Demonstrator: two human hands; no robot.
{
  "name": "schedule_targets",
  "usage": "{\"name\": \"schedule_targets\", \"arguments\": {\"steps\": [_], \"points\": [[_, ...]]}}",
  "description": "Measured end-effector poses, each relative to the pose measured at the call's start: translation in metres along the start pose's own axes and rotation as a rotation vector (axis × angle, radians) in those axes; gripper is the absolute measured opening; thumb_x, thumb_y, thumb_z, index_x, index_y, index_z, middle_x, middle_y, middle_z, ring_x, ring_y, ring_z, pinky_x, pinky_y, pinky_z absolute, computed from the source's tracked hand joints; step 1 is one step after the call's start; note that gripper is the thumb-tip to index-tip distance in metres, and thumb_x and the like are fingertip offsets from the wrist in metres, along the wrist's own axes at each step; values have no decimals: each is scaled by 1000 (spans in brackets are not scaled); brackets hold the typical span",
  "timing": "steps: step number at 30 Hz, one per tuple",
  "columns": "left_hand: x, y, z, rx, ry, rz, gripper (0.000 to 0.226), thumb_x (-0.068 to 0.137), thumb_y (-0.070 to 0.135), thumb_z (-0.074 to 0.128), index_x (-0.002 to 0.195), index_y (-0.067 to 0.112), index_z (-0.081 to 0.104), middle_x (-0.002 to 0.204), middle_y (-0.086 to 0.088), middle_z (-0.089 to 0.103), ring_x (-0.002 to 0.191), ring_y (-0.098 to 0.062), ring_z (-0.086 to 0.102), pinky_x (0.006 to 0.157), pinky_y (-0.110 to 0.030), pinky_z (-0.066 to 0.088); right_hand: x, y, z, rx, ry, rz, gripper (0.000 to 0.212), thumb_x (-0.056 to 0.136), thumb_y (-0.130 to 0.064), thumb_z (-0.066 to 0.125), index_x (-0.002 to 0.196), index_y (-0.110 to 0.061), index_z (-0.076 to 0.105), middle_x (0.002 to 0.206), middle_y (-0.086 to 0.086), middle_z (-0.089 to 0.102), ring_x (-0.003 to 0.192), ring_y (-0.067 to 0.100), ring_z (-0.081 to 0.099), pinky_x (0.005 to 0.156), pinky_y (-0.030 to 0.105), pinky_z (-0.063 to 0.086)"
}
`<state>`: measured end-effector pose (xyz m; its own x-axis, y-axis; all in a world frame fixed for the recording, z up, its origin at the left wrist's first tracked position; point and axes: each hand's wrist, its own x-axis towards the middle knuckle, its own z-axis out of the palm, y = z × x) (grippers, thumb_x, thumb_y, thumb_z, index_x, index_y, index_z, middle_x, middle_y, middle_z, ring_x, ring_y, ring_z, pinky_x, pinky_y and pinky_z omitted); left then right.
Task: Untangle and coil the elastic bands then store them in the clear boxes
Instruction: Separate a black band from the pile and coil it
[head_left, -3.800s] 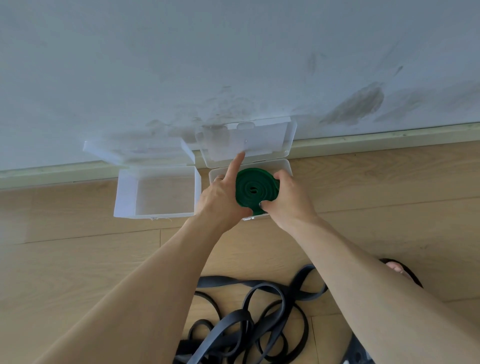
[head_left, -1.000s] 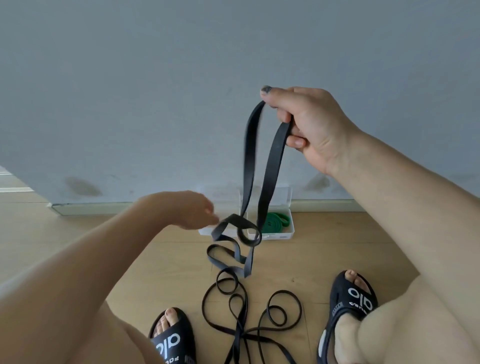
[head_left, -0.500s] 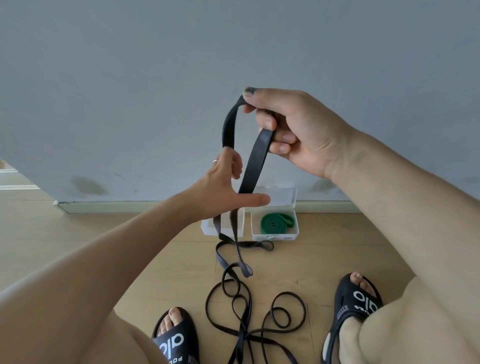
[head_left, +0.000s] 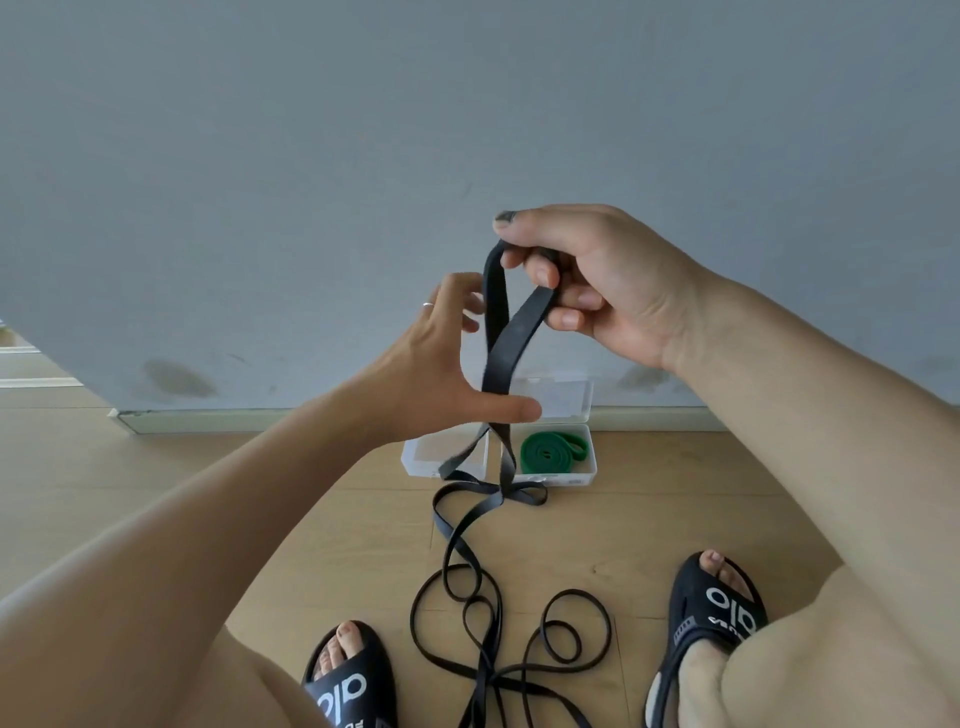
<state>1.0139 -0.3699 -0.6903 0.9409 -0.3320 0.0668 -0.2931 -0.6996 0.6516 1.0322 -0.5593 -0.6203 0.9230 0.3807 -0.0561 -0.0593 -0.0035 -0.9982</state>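
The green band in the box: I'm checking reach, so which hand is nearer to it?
Left. The left hand hovers just above and left of the green band; the right hand is higher, holding the black band.

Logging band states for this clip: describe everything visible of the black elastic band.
The black elastic band is a long, flat, matte rubbery strap. The right hand pinches its top loop; the left hand touches the two hanging strands. Its lower part lies in tangled loops on the wooden floor, between the sandals.
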Motion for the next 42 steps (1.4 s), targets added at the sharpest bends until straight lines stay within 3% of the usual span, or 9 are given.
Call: {"name": "schedule_targets", "arguments": {"steps": [3, 9, 15, 19, 22, 28, 33, 38, 42], "points": [[-3, 3, -3, -180, -108, 19, 94, 70, 61, 81, 147, 37, 33, 141, 14, 55, 133, -1, 52, 112, -37, 44, -2, 3, 0, -71, -26, 8, 24, 99, -24, 62, 92, -1, 65, 63, 4, 46, 40, 8, 30, 43, 23, 27], [-3, 12, -3, -262, 39, 29, 26, 96, 30, 69, 116, 18, 58, 96, -4, 66, 87, -20, 64, 86, -45, 54, -2, 12, -2, -206, -34, 53, 27, 97, -30, 69, 92, -3, 70, 67, 2, 55, 50, 12, 35, 50, 24, 36], [-6, 22, 7, -212, 23, 79, 32, 97, 30, 66, 123, 28, 47, 106, 16, 64, 96, 8, 65, 82, -16, 53, 1, 17, 7, -119, 77, 69, 13, 90, -10, 74, 93, -8, 61, 64, 3, 51, 50, 14, 43, 54, 28, 46], [-5, 24, 14, -144, -8, 68, 14, 105, 30, 49, 119, 31, 44, 102, -5, 68, 92, -15, 63, 86, -31, 52, 4, 18, 11, -72, 184, 73, 25, 87, -1, 69, 99, -11, 50, 64, 4, 46, 46, 17, 44, 57, 34, 48], [-5, 27, 16, -130, -1, 81, 14, 105, 28, 51, 106, 37, 40, 83, 2, 57, 70, -5, 52, 68, -17, 45, 5, 19, 15, 13, 204, 62, 21, 87, 3, 62, 93, -11, 47, 67, 5, 43, 45, 14, 38, 51, 30, 47], [0, 28, 9, -194, -47, 3, 16, 106, 21, 43, 107, 7, 52, 82, -2, 62, 70, -5, 66, 61, -14, 44, 7, 14, 9, 134, 240, 74, 20, 88, 7, 53, 92, -11, 45, 68, 5, 39, 44, 11, 33, 50, 26, 49], [3, 20, -5, -233, -143, -75, 18, 105, 22, 48, 102, 17, 66, 80, 6, 70, 74, -7, 65, 70, -15, 49, 7, 11, -7, 194, 256, 120, 23, 88, 9, 49, 73, -10, 46, 81, 11, 40, 44, 11, 31, 50, 23, 49], [-3, 16, -10, -66, -115, -74, 20, 103, 17, 42, 102, 23, 61, 80, -2, 62, 75, -18, 61, 66, -27, 48, 3, 17, -16, -43, 18, 291, 13, 95, 0, 43, 92, -4, 56, 89, 15, 51, 44, 14, 37, 58, 28, 55], [-3, 13, -10, 46, -126, -46, 16, 104, 17, 40, 98, 14, 54, 78, -4, 54, 63, -12, 41, 58, -22, 37, 3, 24, -23, -288, -180, 441, 35, 104, -20, 42, 119, 2, 65, 105, 21, 74, 75, 29, 72, 80, 41, 60]]}}
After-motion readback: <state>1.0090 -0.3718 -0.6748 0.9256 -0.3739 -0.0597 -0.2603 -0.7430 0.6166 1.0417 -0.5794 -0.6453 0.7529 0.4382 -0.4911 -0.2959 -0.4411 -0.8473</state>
